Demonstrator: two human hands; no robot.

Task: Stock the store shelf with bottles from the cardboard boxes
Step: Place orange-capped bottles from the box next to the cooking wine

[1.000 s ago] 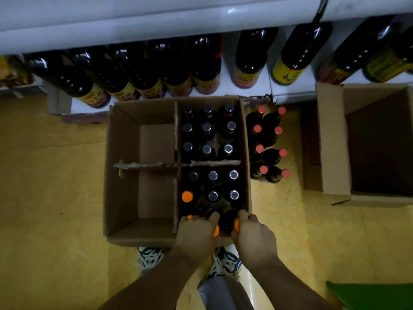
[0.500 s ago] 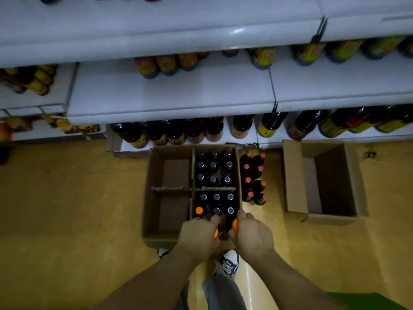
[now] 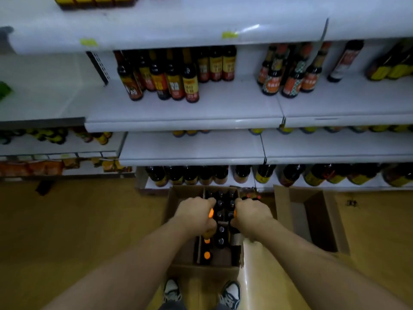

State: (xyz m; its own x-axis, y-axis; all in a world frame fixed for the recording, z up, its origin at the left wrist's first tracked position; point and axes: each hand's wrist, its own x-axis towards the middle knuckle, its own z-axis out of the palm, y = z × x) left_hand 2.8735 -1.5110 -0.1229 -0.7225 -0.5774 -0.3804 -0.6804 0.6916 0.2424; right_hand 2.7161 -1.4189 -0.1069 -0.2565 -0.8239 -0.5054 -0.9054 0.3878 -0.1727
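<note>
Several white shelves stand over a cardboard box on the floor, which touches the bottom shelf's front edge and has dark bottles packed along its right side. Over that side the left grip is curled tight round the neck of an orange-capped bottle and the right grip round a second bottle, both upright and seemingly clear of their slots. The step looks like carrying this pair up; next, lift them over the box walls and stand them on the middle shelf, along its bare front edge.
</note>
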